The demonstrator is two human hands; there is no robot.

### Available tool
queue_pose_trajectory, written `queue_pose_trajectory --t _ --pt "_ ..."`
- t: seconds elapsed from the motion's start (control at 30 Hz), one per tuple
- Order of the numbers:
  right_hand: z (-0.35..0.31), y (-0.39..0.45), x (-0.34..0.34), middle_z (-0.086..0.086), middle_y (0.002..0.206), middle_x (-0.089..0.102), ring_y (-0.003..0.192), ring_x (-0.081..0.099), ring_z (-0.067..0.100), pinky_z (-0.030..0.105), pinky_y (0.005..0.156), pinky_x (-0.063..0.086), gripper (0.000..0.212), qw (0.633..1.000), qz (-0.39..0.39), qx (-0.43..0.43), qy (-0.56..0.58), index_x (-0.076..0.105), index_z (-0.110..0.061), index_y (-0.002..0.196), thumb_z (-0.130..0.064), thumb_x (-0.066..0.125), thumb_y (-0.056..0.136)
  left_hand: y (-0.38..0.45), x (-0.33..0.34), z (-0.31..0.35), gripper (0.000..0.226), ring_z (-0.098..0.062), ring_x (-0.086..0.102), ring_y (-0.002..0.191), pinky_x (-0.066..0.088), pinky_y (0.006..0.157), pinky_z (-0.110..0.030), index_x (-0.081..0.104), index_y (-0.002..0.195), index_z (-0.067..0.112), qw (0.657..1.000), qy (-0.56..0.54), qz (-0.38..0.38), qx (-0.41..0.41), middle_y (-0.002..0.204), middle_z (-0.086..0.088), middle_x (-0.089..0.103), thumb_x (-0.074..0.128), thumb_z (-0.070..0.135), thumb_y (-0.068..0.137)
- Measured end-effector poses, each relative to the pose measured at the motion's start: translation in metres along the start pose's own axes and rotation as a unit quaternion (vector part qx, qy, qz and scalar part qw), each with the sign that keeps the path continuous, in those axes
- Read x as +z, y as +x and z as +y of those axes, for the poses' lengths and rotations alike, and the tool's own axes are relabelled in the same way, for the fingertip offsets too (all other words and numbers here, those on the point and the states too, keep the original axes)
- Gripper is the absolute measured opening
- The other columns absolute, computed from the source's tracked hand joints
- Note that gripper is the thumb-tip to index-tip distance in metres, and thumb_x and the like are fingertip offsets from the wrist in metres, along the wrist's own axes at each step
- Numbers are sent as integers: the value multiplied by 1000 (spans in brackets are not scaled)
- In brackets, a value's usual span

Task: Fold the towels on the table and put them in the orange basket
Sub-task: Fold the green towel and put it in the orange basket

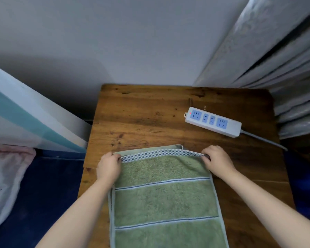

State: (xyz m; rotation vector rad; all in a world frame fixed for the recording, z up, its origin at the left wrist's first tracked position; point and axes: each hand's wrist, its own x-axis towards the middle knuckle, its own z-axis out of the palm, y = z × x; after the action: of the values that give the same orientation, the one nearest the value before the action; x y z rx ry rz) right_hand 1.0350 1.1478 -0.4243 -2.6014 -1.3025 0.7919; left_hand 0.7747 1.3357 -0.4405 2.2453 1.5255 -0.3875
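At the far edge of the green towel, left hand pinches the far-left corner and right hand pinches the far-right corner, both fingers curled on the checkered hem, which looks doubled over a layer beneath. Towel lies flat on the wooden bench, running toward the near edge of view. Step in hand, likely: squaring the fold. To do it well, keep both corners level, match the hem to the layer under it, pull taut so side edges line up, then flatten from the hands outward. Counts: one towel visible, two hands, one white power strip far right with cord. No orange basket in view.
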Motion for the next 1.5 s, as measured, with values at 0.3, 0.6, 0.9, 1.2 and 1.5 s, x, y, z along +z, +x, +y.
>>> queue_pose_trajectory --t 0.3,0.6,0.9,1.2,1.5 --pt "-34 -46 -23 -17 68 54 62 48 -3 12 55 35 9 954 -281 -96 47 68 -19 89 -24 62 85 -34 -22 -44 20 -29 57 97 42 75 -32 61 105 5 994 -108 4 6 107 -13 64 46 9 92" --pt "-65 -24 8 6 102 62 97 57 24 30 76 45 23 992 -30 -81 -93 66 -11 102 -17 45 92 -41 -43 -50 17 -27 57 91 45 74 -34 63 96 8 995 -88 39 0 99 -10 63 50 18 92" --pt "-41 33 10 12 131 50 124 40 27 36 100 38 26 994 19 8 -106 65 -6 109 -9 49 89 -13 -27 -33 24 -27 50 103 47 79 -39 58 103 6 999 -22 30 -11 110 -10 54 42 22 96" --pt "-26 52 -3 8 101 62 99 51 23 28 79 38 17 993 -98 -48 -46 68 -10 96 -17 56 87 13 -18 -41 9 -26 51 99 41 84 -33 48 89 13 995 -44 -90 24 110 -11 52 44 18 95" --pt "-21 48 -25 -4 73 55 69 49 12 19 55 34 13 988 -132 -65 39 56 -22 74 -16 62 84 18 -29 -43 10 -18 44 85 33 72 -25 44 87 12 986 -78 -133 61 94 -5 47 43 17 96"
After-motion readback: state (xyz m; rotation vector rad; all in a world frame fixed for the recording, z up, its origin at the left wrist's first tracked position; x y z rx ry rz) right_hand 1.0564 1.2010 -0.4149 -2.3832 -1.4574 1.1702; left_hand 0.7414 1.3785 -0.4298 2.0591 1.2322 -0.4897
